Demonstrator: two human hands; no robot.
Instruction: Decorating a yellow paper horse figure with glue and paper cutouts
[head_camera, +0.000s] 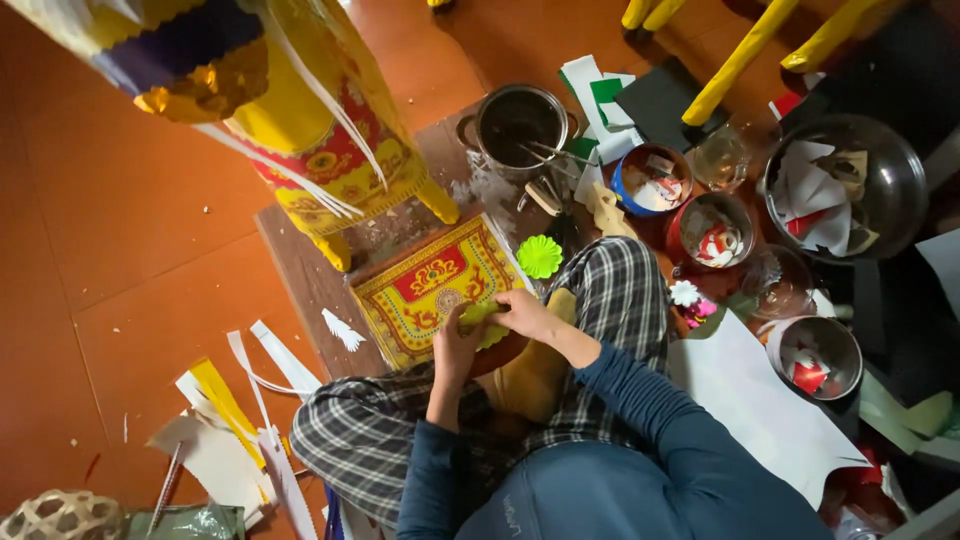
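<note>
1. Both hands are meeting at the centre of the frame: the left hand (455, 345) and the right hand (522, 312) are each pinching a small yellow-green paper piece (482, 318) between them, fingers closed on its edges.
2. The paper piece is sitting just above the lower right corner of a red and yellow ornate paper panel (432, 287) lying on a brown board (305, 275).
3. It is looking thin, light and soft, likely creasing or tearing easily; holding it by the edges with fingertips seems safest.
4. A green paper flower (540, 256) is lying near the hands, toward upper right.
5. Room is tight on the right, where bowls of scraps (712, 232) and a metal pot (520, 125) are crowding in; the orange floor (130, 250) at left is looking more open.
</note>
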